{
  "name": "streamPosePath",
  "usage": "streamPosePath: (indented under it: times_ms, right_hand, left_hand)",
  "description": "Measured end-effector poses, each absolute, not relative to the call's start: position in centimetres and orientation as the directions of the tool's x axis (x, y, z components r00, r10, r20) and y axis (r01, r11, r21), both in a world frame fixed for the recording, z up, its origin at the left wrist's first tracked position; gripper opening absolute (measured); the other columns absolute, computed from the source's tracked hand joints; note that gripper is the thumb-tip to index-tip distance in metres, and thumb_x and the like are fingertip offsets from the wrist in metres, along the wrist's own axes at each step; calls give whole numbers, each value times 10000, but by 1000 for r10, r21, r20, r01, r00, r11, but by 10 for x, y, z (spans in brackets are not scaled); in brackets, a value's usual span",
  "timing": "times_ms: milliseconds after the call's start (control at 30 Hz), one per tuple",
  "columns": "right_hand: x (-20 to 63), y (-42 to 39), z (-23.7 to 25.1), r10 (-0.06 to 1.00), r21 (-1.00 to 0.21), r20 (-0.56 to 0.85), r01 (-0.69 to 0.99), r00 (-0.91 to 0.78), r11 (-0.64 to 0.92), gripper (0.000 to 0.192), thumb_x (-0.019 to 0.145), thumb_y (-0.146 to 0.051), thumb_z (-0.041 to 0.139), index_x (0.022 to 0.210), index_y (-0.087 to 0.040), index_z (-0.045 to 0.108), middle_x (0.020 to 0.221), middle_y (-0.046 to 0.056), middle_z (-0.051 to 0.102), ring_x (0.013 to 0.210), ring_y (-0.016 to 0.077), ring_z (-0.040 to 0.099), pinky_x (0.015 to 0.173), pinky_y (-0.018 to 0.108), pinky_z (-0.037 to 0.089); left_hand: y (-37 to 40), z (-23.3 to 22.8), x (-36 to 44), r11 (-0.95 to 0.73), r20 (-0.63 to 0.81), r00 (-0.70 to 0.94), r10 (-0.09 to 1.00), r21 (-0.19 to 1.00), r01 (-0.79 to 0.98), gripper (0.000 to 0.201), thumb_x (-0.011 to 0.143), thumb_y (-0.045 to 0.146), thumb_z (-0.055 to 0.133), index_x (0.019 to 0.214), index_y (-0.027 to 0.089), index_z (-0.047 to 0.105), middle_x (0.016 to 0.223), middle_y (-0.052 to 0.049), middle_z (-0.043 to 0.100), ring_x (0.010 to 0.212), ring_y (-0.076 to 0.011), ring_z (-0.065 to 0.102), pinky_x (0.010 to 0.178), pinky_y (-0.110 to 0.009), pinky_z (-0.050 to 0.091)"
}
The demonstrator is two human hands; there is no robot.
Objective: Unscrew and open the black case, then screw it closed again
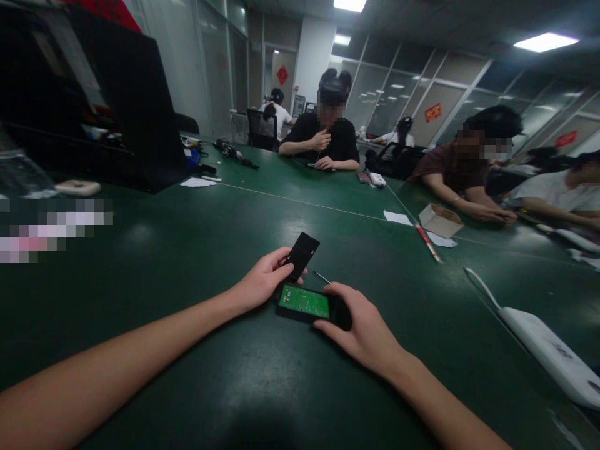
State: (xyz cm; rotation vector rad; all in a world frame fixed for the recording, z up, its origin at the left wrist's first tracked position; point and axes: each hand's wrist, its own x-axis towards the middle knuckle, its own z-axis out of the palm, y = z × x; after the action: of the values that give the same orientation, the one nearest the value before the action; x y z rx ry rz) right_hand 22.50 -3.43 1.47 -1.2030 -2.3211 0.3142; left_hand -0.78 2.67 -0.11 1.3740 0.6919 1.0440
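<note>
My left hand [262,281] grips a flat black cover panel [302,254], tilted up off the table. My right hand [360,325] rests on the right end of a black device case [287,310] that lies flat on the green table [187,275]. Inside the case a green circuit board [304,301] faces up. A thin metal tool [321,277] lies on the table just behind my right hand, touching neither hand.
A white device [548,347] lies at the right. A small cardboard box [439,220], paper slips and a red pen [427,242] sit further back. A black open case [117,100] stands at the left. Several people sit along the far and right sides.
</note>
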Motion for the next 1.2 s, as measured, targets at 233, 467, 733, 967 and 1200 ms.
streamPosePath:
  times_ms: [233,467,733,967,1200]
  right_hand:
    - [225,-32,18,758,-446,307,617,-575,649,217,910,-308,649,1068,-231,522,1116,92,634,1017,258,610,884,439,517]
    - [225,-32,20,754,-448,270,615,-599,649,298,891,-291,682,1140,-237,528,1171,90,625,1074,254,600,933,435,511]
    - [226,-32,16,723,-434,311,585,-617,686,271,912,-304,658,1152,-218,566,1205,108,614,1107,248,605,942,424,519]
    - [227,-32,18,736,-390,263,629,-624,672,415,895,-284,674,1265,-222,496,1246,110,607,1123,264,590,978,470,496]
    - [224,-30,12,744,-498,363,559,-561,663,365,895,-247,666,1235,-239,534,1191,86,617,1092,235,604,936,395,513]
  left_hand:
    - [27,-1,-5,-64,153,418,895,974,-219,253,921,337,558,1084,145,528,1021,-93,680,761,-155,655,678,-287,508]
    - [22,1,-4,-126,164,461,872,986,-113,355,824,260,672,1130,156,524,1018,-65,649,860,-168,631,773,-304,496]
    - [18,5,-9,-273,198,593,780,961,39,554,786,176,692,1293,163,471,1143,-87,613,1082,-233,597,960,-399,458]
    - [19,6,-9,-267,191,604,774,963,38,524,805,194,692,1283,161,480,1152,-86,613,1111,-238,592,989,-403,444]
    - [22,1,-9,-224,194,595,780,974,-25,489,805,217,709,1243,165,497,1128,-76,607,1086,-231,584,948,-377,447]
